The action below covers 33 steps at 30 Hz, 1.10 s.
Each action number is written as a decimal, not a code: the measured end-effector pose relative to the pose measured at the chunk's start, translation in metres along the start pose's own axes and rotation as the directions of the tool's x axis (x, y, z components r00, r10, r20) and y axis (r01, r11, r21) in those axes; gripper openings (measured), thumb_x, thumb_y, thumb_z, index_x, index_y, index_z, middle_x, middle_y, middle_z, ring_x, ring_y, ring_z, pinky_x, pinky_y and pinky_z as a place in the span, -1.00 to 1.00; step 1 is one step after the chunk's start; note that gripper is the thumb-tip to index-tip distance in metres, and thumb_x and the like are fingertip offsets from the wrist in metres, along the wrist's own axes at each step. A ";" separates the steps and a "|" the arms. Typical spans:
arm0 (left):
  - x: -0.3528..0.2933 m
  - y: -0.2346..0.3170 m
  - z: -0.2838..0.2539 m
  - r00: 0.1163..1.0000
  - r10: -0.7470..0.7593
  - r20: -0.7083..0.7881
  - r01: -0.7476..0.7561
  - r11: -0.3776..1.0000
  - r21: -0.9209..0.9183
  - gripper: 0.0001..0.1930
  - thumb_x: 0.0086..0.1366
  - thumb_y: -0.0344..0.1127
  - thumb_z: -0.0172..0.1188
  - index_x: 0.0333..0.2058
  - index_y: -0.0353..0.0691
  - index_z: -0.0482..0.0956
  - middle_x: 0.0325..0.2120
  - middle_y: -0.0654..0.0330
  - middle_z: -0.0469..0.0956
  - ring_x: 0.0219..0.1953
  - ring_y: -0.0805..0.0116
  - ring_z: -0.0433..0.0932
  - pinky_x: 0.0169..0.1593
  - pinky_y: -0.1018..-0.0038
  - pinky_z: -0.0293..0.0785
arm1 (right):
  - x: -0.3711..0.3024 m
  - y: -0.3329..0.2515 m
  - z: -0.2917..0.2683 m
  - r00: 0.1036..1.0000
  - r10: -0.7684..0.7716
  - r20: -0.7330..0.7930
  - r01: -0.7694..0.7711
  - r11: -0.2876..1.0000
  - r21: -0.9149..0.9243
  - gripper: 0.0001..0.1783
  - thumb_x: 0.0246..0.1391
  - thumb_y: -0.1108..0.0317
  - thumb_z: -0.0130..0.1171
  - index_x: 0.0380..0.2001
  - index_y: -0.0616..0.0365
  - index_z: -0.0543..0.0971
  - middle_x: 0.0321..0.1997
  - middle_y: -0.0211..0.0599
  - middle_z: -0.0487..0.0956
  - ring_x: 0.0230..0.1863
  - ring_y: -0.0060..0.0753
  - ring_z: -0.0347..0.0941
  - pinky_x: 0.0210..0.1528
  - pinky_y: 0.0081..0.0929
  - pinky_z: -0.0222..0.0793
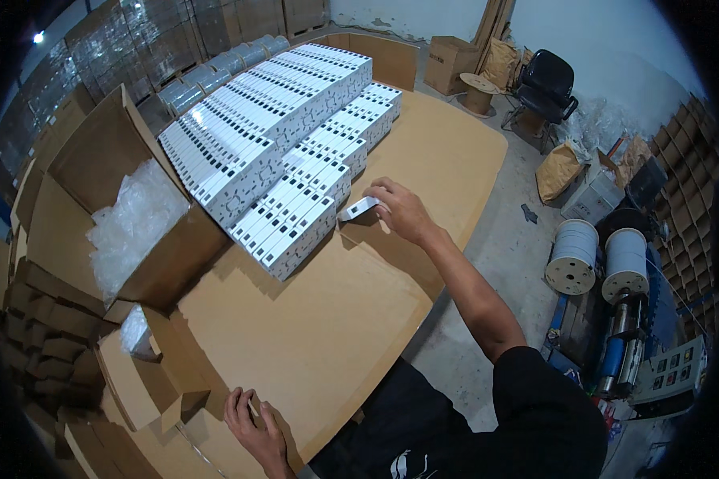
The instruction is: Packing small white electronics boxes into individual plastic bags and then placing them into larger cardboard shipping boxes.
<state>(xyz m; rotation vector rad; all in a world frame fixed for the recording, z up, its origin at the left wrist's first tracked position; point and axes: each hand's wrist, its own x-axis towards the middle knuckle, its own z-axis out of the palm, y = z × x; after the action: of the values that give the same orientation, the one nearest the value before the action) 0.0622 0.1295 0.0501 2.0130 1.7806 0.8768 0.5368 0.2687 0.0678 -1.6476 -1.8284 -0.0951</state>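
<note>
My right hand [403,212] grips a small white box [359,209] by its right end, just above the brown tabletop [335,319]. Left of it stand long stacked rows of like white boxes [287,239] with small dark marks on top and printed sides. A taller block of white boxes [248,120] rises behind the lower rows. At the table's near left, my left hand [256,427] rests with fingers apart and nothing in them. Close beside it is an open cardboard carton [192,375] with some clear plastic inside.
A large open carton [168,251] holding crumpled clear plastic bags [140,211] borders the white boxes at left. Folded cardboard [48,327] is piled beyond. On the floor at right are cable spools [573,247], a black chair [545,84] and a paper sack [559,172].
</note>
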 end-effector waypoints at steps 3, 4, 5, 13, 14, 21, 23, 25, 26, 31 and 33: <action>0.006 0.002 -0.003 0.997 -0.064 -0.053 0.059 0.993 -0.101 -0.66 0.25 -0.48 0.19 0.01 -0.36 0.54 0.08 -0.06 0.45 0.16 -0.04 0.42 0.24 0.16 0.34 | -0.010 -0.037 -0.011 0.997 0.071 -0.016 -0.069 0.991 0.112 -0.62 0.02 0.59 0.26 -0.06 0.10 0.55 -0.03 -0.20 0.56 -0.09 -0.09 0.57 -0.08 -0.24 0.53; 0.010 0.006 -0.004 0.995 -0.086 -0.054 0.081 0.992 -0.093 -0.66 0.25 -0.48 0.19 0.01 -0.36 0.54 0.08 -0.06 0.45 0.16 -0.04 0.42 0.24 0.16 0.34 | -0.015 -0.052 -0.012 0.994 0.112 -0.006 -0.110 0.981 0.163 -0.62 0.03 0.62 0.26 -0.04 0.14 0.54 -0.05 -0.19 0.57 -0.15 -0.14 0.60 -0.15 -0.32 0.55; 0.017 0.015 -0.003 0.995 -0.088 -0.039 0.077 0.971 -0.228 -0.67 0.27 -0.49 0.18 0.02 -0.36 0.55 0.04 -0.04 0.47 0.10 0.04 0.47 0.17 0.22 0.41 | -0.019 -0.067 -0.013 0.995 0.100 0.014 -0.101 0.980 0.173 -0.62 0.03 0.62 0.26 -0.04 0.14 0.54 -0.05 -0.19 0.57 -0.15 -0.14 0.60 -0.15 -0.32 0.55; 0.044 0.041 0.004 0.885 -0.170 0.433 0.459 0.467 -0.755 -0.61 0.52 -0.28 0.05 0.25 -0.22 0.33 -0.22 0.14 0.59 -0.29 0.47 0.59 -0.20 0.55 0.54 | -0.053 -0.208 0.018 0.990 0.041 0.137 -0.113 0.809 0.576 -0.67 0.06 0.65 0.24 -0.07 0.26 0.55 -0.12 -0.12 0.56 -0.19 -0.11 0.61 -0.26 -0.35 0.62; 0.046 0.042 0.005 0.870 -0.174 0.462 0.493 0.349 -0.797 -0.61 0.54 -0.21 0.01 0.24 -0.21 0.35 -0.23 0.13 0.59 -0.31 0.47 0.58 -0.23 0.54 0.56 | -0.056 -0.222 0.024 0.989 0.014 0.146 -0.098 0.805 0.585 -0.65 0.03 0.68 0.24 -0.07 0.25 0.54 -0.09 -0.12 0.57 -0.13 -0.09 0.61 -0.26 -0.34 0.62; 0.058 0.008 0.010 0.878 -0.203 0.434 0.477 0.286 -0.831 -0.68 0.56 -0.19 -0.01 0.16 -0.20 0.39 -0.27 0.15 0.59 -0.28 0.50 0.58 -0.21 0.54 0.56 | -0.066 -0.261 0.052 0.975 -0.147 0.166 0.006 0.765 0.644 -0.64 0.06 0.69 0.18 -0.03 0.25 0.54 0.13 0.01 0.51 0.10 -0.08 0.55 0.07 -0.35 0.55; 0.065 -0.008 0.018 0.906 -0.172 0.387 0.422 0.302 -0.855 -0.72 0.52 -0.29 0.07 0.12 -0.23 0.40 -0.25 0.16 0.59 -0.23 0.53 0.55 -0.17 0.57 0.53 | -0.066 -0.257 0.070 0.972 -0.080 0.221 -0.117 0.649 0.751 -0.66 0.11 0.66 0.17 -0.03 0.26 0.54 0.16 0.04 0.50 0.13 -0.17 0.54 0.08 -0.38 0.54; 0.075 -0.010 0.018 0.953 -0.148 0.265 0.303 0.442 -0.844 -0.69 0.45 -0.45 0.13 0.12 -0.25 0.39 -0.21 0.16 0.57 -0.20 0.53 0.53 -0.14 0.59 0.50 | -0.063 -0.249 0.092 0.960 -0.018 0.279 -0.231 0.510 0.828 -0.69 0.15 0.64 0.15 -0.02 0.28 0.55 0.18 0.08 0.48 0.15 -0.25 0.53 0.08 -0.40 0.53; 0.080 -0.012 0.022 0.958 -0.145 0.247 0.286 0.433 -0.855 -0.62 0.38 -0.56 0.15 0.14 -0.26 0.35 -0.15 0.11 0.57 -0.17 0.50 0.53 -0.11 0.58 0.50 | -0.060 -0.242 0.106 0.955 0.000 0.298 -0.266 0.451 0.852 -0.73 0.18 0.61 0.16 -0.04 0.30 0.52 0.14 0.07 0.50 0.12 -0.32 0.54 0.04 -0.43 0.53; 0.091 -0.010 0.030 0.985 -0.166 0.047 0.126 0.506 -0.854 -0.55 0.35 -0.58 0.17 0.18 -0.27 0.30 -0.05 -0.05 0.58 -0.05 0.35 0.59 0.01 0.44 0.56 | -0.048 -0.236 0.122 0.890 0.094 0.446 -0.416 0.565 0.712 -0.72 0.19 0.63 0.19 -0.07 0.29 0.39 0.11 -0.12 0.54 -0.05 -0.53 0.51 -0.05 -0.53 0.47; 0.090 -0.014 0.029 0.996 -0.093 -0.014 0.044 0.590 -0.807 -0.52 0.33 -0.58 0.18 0.20 -0.28 0.29 -0.03 -0.04 0.59 0.01 0.28 0.61 0.08 0.39 0.57 | -0.046 -0.241 0.123 0.952 0.078 0.297 -0.274 0.649 0.710 -0.66 0.14 0.61 0.22 -0.07 0.28 0.34 -0.15 -0.01 0.63 -0.06 -0.21 0.64 -0.01 -0.35 0.54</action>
<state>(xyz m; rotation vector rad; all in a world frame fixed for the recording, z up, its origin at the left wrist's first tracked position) 0.0727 0.2242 0.0410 1.2938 1.1052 1.4002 0.2657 0.2387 0.0373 -1.2341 -1.5234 0.8825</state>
